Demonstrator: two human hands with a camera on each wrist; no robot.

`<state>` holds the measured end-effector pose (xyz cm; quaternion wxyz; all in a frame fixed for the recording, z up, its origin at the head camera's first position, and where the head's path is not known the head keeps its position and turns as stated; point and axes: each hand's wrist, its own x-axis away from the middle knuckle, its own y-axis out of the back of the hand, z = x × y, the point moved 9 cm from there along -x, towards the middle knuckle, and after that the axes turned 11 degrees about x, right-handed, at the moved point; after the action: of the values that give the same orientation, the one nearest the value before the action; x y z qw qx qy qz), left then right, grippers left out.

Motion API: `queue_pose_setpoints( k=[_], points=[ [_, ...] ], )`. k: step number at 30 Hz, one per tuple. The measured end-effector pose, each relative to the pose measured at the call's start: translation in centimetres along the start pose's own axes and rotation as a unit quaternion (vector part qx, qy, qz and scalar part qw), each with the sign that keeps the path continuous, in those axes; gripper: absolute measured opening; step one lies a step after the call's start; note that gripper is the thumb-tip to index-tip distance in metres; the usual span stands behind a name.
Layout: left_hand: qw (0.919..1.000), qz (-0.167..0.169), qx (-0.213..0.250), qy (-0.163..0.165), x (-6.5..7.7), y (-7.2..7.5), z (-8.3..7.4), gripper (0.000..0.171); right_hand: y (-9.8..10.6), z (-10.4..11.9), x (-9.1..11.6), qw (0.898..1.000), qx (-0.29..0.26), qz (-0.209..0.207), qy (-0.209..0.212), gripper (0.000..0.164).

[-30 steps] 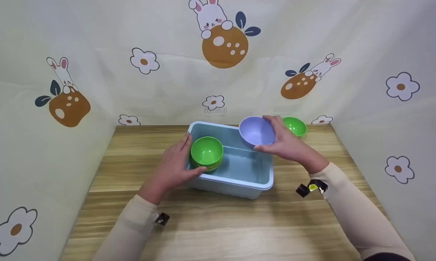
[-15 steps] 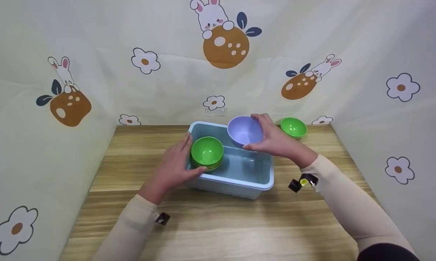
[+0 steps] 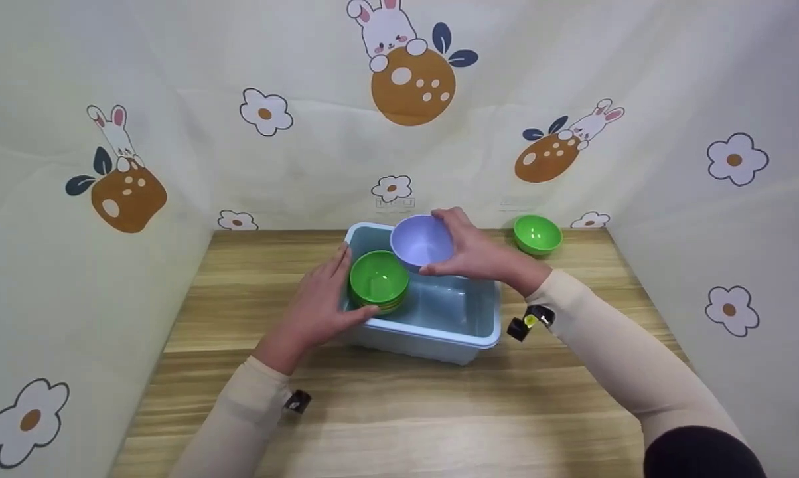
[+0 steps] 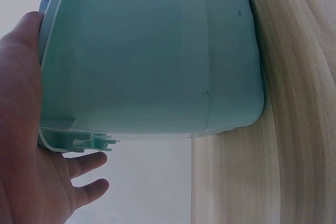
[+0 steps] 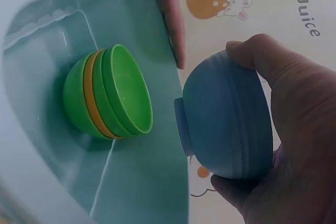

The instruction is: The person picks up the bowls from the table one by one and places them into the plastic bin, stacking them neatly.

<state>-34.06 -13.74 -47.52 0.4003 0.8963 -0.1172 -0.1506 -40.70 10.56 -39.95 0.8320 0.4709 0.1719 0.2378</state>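
Observation:
My right hand [image 3: 472, 245] pinches a purple bowl [image 3: 421, 240] between thumb and fingers, holding it tilted over the far part of a light blue plastic bin [image 3: 439, 335]. In the right wrist view the bowl [image 5: 226, 119] shows its ridged outside and foot. Inside the bin, at the left end, stands a nested stack of green bowls [image 3: 379, 277] with an orange one among them [image 5: 93, 90]. My left hand [image 3: 316, 305] rests on the bin's left end, its fingers straight along the rim and its thumb over the front rim beside the stack.
A green bowl [image 3: 537, 235] stands alone on the wooden table [image 3: 399, 418], right of the bin near the back wall. Patterned curtain walls [image 3: 313, 159] enclose the table at the back and both sides.
My right hand has carried the purple bowl leftward over the bin, closer to the stack. The lone green bowl is now fully uncovered. My left hand has stayed in place.

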Motion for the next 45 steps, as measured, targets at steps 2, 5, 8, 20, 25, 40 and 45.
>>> queue_pose_setpoints(
  k=[2,5,8,20,25,40,45],
  points=[
    [1.0,-0.001,0.002,0.0,0.0,0.0,0.1,0.122,-0.3,0.3,-0.5,1.0,-0.002,0.004,0.005,0.118],
    [1.0,-0.002,0.002,-0.002,0.0,0.0,0.1,0.122,-0.7,0.7,-1.2,1.0,-0.004,0.012,0.007,0.12],
    [1.0,-0.004,0.004,-0.005,0.0,0.0,0.0,0.122,-1.1,1.0,-1.8,1.0,-0.003,0.018,0.01,0.12],
    [0.9999,-0.007,0.003,-0.008,0.1,0.2,-0.3,0.12,-3.3,1.5,-3.9,0.998,0.034,0.036,0.042,0.121],
    [1.0,-0.006,0.001,-0.007,0.1,0.1,-0.3,0.12,-4.2,1.5,-4.3,0.997,0.041,0.05,0.05,0.121],
    [0.9997,0.007,-0.005,0.025,0.1,-0.1,0.3,0.129,-6.6,2.1,-5.1,0.992,0.044,0.077,0.09,0.122],
    [0.9997,0.008,-0.008,0.021,0.1,-0.1,0.2,0.129,-7.4,2.3,-5.4,0.989,0.058,0.083,0.11,0.12]
  ],
)
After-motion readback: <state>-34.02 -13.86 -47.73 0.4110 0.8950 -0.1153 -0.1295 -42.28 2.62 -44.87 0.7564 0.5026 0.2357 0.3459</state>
